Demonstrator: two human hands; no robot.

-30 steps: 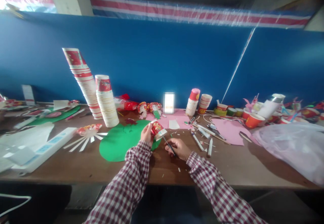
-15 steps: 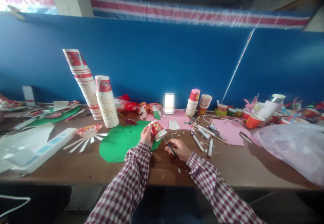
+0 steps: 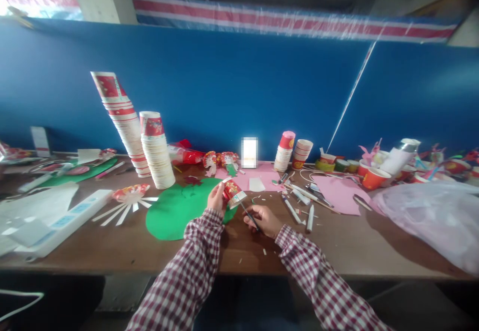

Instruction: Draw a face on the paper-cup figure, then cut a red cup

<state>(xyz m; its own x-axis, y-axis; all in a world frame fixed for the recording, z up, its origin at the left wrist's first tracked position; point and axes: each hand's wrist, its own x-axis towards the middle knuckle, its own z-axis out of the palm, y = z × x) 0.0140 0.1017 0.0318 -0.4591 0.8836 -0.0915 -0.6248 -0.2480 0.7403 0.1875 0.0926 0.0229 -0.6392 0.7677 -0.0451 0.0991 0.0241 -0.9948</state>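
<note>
My left hand [image 3: 216, 198] grips a red patterned paper cup [image 3: 232, 191], tilted so its white-rimmed mouth points down to the right. My right hand [image 3: 265, 220] is closed around a slim dark tool, apparently a pair of scissors [image 3: 253, 218]; its tip meets the cup's rim. The fingers partly hide the handle. Beneath and left of the cup lies a round green sheet [image 3: 170, 213]. Small white scraps [image 3: 264, 251] are scattered on the table below my right hand.
Two tall stacks of paper cups [image 3: 157, 156] rise at the left, one leaning. A cup cut into strips [image 3: 130, 196] lies by a white power strip [image 3: 71, 221]. Markers [image 3: 292, 208], pink paper [image 3: 339, 194] and a plastic bag [image 3: 430, 216] occupy the right side. Behind stands a blue partition [image 3: 217, 86].
The view has shifted very slightly. Both hands, the cup and the tool at its rim keep almost the same positions.
</note>
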